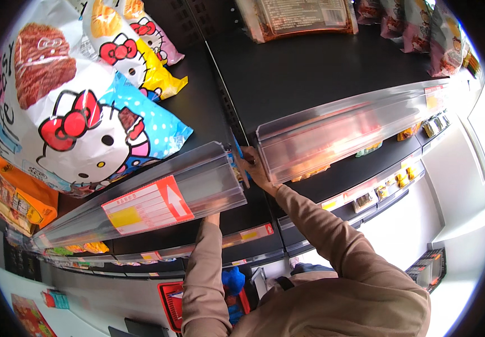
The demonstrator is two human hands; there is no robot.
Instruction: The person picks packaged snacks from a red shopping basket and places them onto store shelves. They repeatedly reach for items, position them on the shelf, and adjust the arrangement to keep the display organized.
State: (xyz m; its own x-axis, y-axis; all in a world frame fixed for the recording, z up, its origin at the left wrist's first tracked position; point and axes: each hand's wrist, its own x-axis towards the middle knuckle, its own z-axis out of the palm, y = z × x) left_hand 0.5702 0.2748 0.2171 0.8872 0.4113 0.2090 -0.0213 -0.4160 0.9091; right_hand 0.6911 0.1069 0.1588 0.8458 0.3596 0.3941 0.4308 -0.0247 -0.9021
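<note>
Between two clear plastic shelf-edge strips, my right hand [256, 167] is at the gap, its fingers curled by a thin blue-edged item [238, 147]; whether it grips this is unclear. My left hand [214, 217] reaches under the left strip [221, 168], mostly hidden behind the plastic, so what it holds does not show. On that strip is a red and white price label [147, 204] with a yellow patch. Large cartoon-cat snack bags [95, 135] stand on the black shelf at the left. The right strip [343, 126] runs beside my right wrist.
An orange snack packet [27, 198] lies at the far left. A clear packaged food item [305, 19] and pink bags [446, 46] stand on the upper right shelf. Lower shelves [352, 181] hold small packets. A red basket [171, 305] is on the floor below.
</note>
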